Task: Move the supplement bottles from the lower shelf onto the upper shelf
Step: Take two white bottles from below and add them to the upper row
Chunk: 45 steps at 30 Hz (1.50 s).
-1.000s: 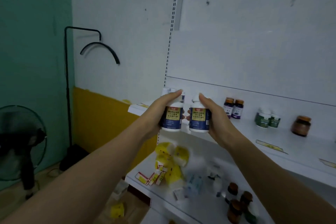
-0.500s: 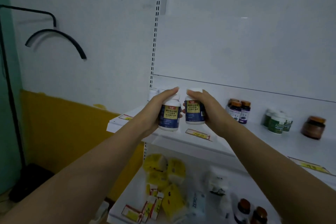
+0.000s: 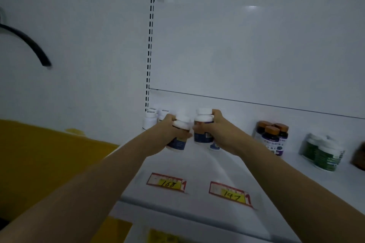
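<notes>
Each of my hands holds a white supplement bottle with a dark blue label over the white upper shelf point(image 3: 197, 165), far in near its back wall. My left hand point(image 3: 167, 133) grips the left bottle point(image 3: 178, 136), which leans slightly to the left. My right hand point(image 3: 221, 132) grips the right bottle point(image 3: 203, 126), which stands upright. Whether either bottle's base touches the shelf I cannot tell. Two more white bottles point(image 3: 153, 118) stand in the shelf's back left corner, just behind my left hand.
Dark bottles with orange caps point(image 3: 273, 137) stand to the right of my right hand, green-labelled white bottles point(image 3: 324, 154) further right, and a brown jar point(image 3: 360, 157) at the frame's edge. Two price tags point(image 3: 229, 194) lie on the shelf's front. A slotted upright point(image 3: 150, 45) runs up the wall.
Both hands have carried their bottles forward and deeper over the upper shelf, towards its back wall. The view has moved closer and tilted up, so the lower shelf has dropped out of sight.
</notes>
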{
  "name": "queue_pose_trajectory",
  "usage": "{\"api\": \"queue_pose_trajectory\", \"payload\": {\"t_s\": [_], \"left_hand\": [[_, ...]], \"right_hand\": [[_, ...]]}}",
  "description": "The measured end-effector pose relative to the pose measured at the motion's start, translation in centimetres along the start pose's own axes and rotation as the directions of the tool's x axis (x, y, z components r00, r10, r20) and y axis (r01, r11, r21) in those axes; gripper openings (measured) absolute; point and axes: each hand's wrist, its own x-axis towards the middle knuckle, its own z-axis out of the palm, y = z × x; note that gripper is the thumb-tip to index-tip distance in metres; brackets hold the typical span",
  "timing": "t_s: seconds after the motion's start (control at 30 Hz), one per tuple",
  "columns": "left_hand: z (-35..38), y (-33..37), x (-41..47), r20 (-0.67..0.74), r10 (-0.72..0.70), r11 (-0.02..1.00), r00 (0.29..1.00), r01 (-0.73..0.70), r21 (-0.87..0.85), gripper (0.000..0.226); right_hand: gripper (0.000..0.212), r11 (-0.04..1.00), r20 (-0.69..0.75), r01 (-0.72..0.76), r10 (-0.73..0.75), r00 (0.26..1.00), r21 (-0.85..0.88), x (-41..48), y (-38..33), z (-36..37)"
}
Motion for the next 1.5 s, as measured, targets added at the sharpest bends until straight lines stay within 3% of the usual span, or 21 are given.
{"api": "queue_pose_trajectory", "payload": {"t_s": [0.1, 0.3, 0.4, 0.5, 0.67, 0.9, 1.0, 1.23, 1.43, 1.5], "left_hand": [[0.0, -2.2, 2.7, -0.018, -0.048, 0.99, 0.999, 0.05, 0.13, 0.051], [-1.1, -4.4, 6.5, -0.111, -0.029, 0.981, 0.993, 0.049, 0.186, 0.039], [-1.1, -4.8, 8.3, -0.143, 0.005, 0.939, 0.99, 0.044, 0.342, 0.027], [-1.3, -5.0, 9.6, -0.142, 0.037, 0.908, 0.989, 0.026, 0.418, 0.007], [-1.5, -5.2, 10.2, -0.058, 0.019, 0.925, 0.998, 0.004, 0.379, 0.008], [-1.1, -4.7, 11.3, 0.016, 0.057, 0.792, 0.998, -0.054, 0.608, 0.027], [-1.3, -4.5, 11.3, 0.03, 0.04, 0.813, 0.999, -0.05, 0.58, 0.038], [-1.7, -4.7, 10.9, 0.047, 0.031, 0.843, 0.998, -0.052, 0.536, 0.037], [-1.2, -5.3, 11.1, 0.035, 0.06, 0.822, 0.998, -0.069, 0.566, 0.028], [-1.1, -5.8, 11.2, 0.029, 0.066, 0.834, 0.997, -0.071, 0.547, 0.035]], "right_hand": [[0.048, 0.999, -0.093, -0.038, 0.037, 0.995, -0.014, 2.0, 1.5, 0.8], [0.06, 0.972, -0.229, -0.091, 0.04, 0.973, -0.217, 5.3, 3.0, 2.2], [0.072, 0.933, -0.261, -0.069, -0.028, 0.965, -0.353, 6.4, 3.3, 3.2], [0.062, 0.821, -0.295, -0.11, -0.074, 0.953, -0.56, 7.5, 3.6, 4.0], [0.057, 0.611, -0.36, -0.231, -0.095, 0.928, -0.757, 9.1, 3.4, 4.1], [0.051, 0.473, -0.41, -0.324, -0.089, 0.908, -0.82, 11.6, 3.5, 4.0], [0.051, 0.452, -0.423, -0.346, -0.079, 0.903, -0.822, 12.3, 3.5, 3.6], [0.048, 0.437, -0.391, -0.316, -0.091, 0.916, -0.842, 12.1, 3.3, 2.7], [0.044, 0.284, -0.326, -0.279, -0.13, 0.936, -0.917, 12.1, 3.6, 2.5], [0.044, 0.275, -0.323, -0.278, -0.135, 0.937, -0.92, 12.2, 3.6, 2.6]]}}
